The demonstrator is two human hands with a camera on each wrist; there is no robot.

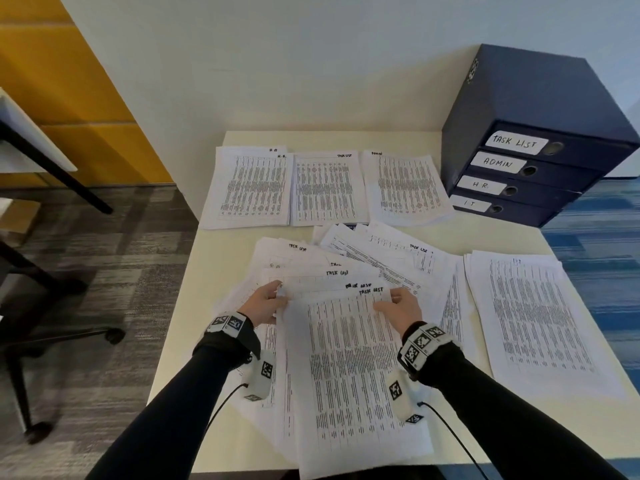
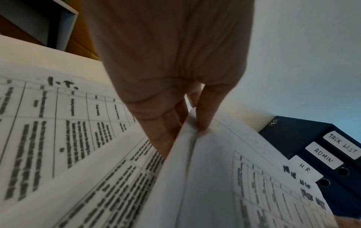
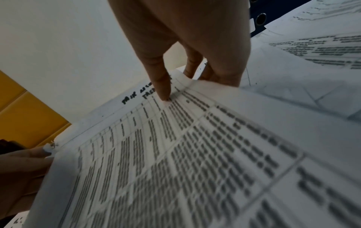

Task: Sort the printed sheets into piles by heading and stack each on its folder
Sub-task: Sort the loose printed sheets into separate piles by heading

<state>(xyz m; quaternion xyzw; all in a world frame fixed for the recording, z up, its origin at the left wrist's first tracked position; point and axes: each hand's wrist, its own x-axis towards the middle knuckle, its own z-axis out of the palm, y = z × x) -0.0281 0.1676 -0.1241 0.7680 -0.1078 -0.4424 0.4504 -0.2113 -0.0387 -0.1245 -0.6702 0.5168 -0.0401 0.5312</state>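
Both arms reach forward over the desk. The left hand pinches the top left corner of a sheaf of sheets headed TASK LIST; the right hand pinches its top right corner. The sheaf lies at 6 o'clock, printed with dense tables.

Even, soft light fills the head view, whose edges bend; both wrist views are dimmer, with blurred print.
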